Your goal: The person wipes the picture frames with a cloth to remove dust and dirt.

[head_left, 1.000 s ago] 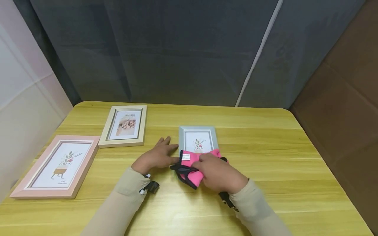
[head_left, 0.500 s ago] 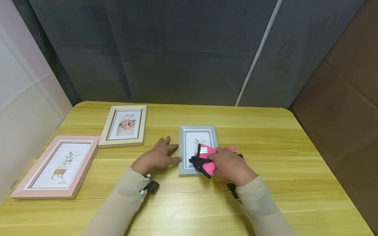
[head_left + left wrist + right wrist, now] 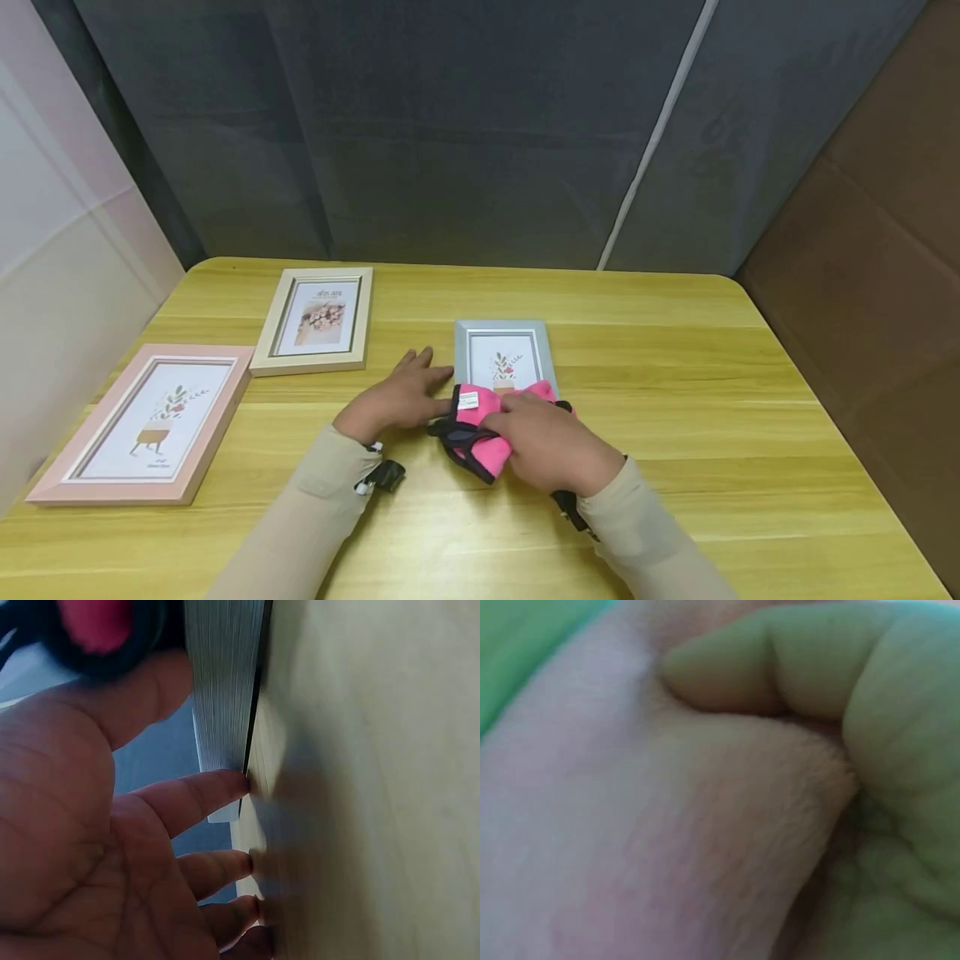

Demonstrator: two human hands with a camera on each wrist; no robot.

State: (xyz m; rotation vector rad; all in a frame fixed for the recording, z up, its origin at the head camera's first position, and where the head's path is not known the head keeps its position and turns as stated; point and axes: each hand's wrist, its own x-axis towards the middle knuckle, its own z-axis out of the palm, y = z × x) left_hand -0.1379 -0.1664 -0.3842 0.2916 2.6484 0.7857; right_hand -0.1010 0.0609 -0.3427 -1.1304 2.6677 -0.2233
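A light grey-blue picture frame [image 3: 499, 327] with a flower print lies face up on the table. My right hand [image 3: 558, 442] grips a bunched pink cloth [image 3: 491, 457] with black edging and a white label, which covers the frame's lower part. In the right wrist view the cloth [image 3: 630, 862] fills much of the picture, blurred, with curled fingers digging into it. My left hand [image 3: 397, 398] is spread at the frame's left side. In the left wrist view a fingertip touches the base of the frame's side [image 3: 225, 690], and the cloth's black edge overlaps the thumb.
A cream picture frame [image 3: 362, 321] lies at the back left, and a larger pink one [image 3: 213, 442] lies nearer at the far left, their corners close together. The wooden table [image 3: 712, 417] ends at a dark grey backdrop [image 3: 450, 133]; a brown panel [image 3: 870, 250] stands right.
My right hand moved the cloth rightward and slightly up over the grey-blue frame, then back down to its lower left. The left hand and all frames have stayed put.
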